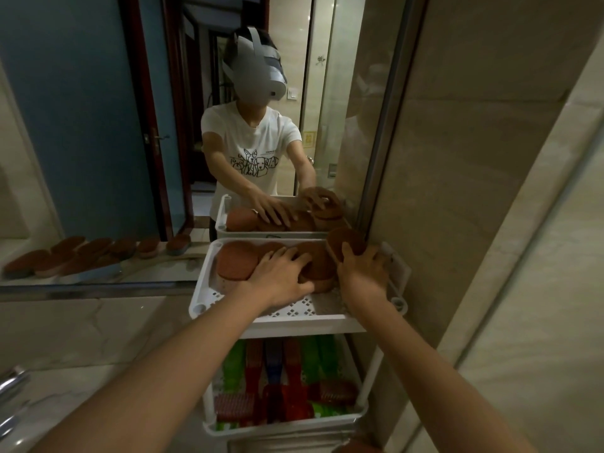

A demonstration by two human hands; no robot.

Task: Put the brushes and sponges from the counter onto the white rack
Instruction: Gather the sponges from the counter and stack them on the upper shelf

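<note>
A person's two bare forearms reach from the bottom of the frame to a white plastic tiered rack (294,322) that stands at centre right, against a large wall mirror (98,125).

The rack's perforated top tray holds several round brown sponges (237,261), packed along its far side next to the mirror. The left hand (281,276) lies at the middle of the tray, its fingers spread and fairly straight, resting on top of the sponges there without closing round any of them. The right hand (362,273) is at the tray's far right corner, where its fingers and thumb are curled round the edge of one tilted round brown sponge (346,245), which stands up above the others.

On the rack's lower tier, at bottom centre, lie long-handled plastic brushes in green, red and blue (281,387), side by side.

At middle left, a row of oval brown-bristled brushes (65,259) lies on a narrow ledge at the foot of the mirror; some of these may be reflections, and I cannot tell which. Below them is a pale marble tabletop (81,338), with a metal tap (9,384) at the lower left edge.

The mirror shows the person in a white printed T-shirt, with both hands on the rack.
</note>
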